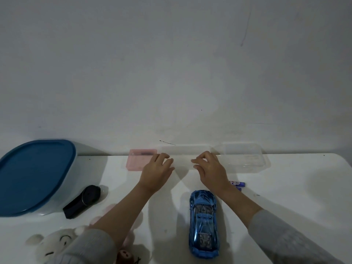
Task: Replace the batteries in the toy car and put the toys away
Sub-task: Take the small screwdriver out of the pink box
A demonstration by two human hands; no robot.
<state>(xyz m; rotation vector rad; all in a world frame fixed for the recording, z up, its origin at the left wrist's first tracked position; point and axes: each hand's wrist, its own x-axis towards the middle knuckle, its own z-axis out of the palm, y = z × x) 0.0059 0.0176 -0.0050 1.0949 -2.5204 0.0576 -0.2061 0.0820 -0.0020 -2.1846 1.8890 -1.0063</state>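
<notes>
Both hands reach to 12 o'clock on the white tabletop, at a clear plastic tray against the wall. Left hand and right hand rest fingers curled on the tray's near edge; grip of each looks loose, fingertips on the plastic, nothing lifted. Cannot tell if they pinch it or only touch.

Blue toy car sits at 6 o'clock, upright on its wheels, nose toward 12, untouched, just below the right wrist. Batteries lie at 3 o'clock of the right wrist, partly hidden by it; blue-white wrappers, print too small to read.

Second clear tray at 1 o'clock, pink tray at 11 o'clock. Lidded blue-top bin at 9 o'clock, black cylindrical object just beside it. White plush toy at 7 o'clock, partly under the left sleeve.

Step, as judged: early prep, probably pulling the tray closer; battery swap not begun. Next likely needs flipping the car to reach its battery cover. No brands legible anywhere.
</notes>
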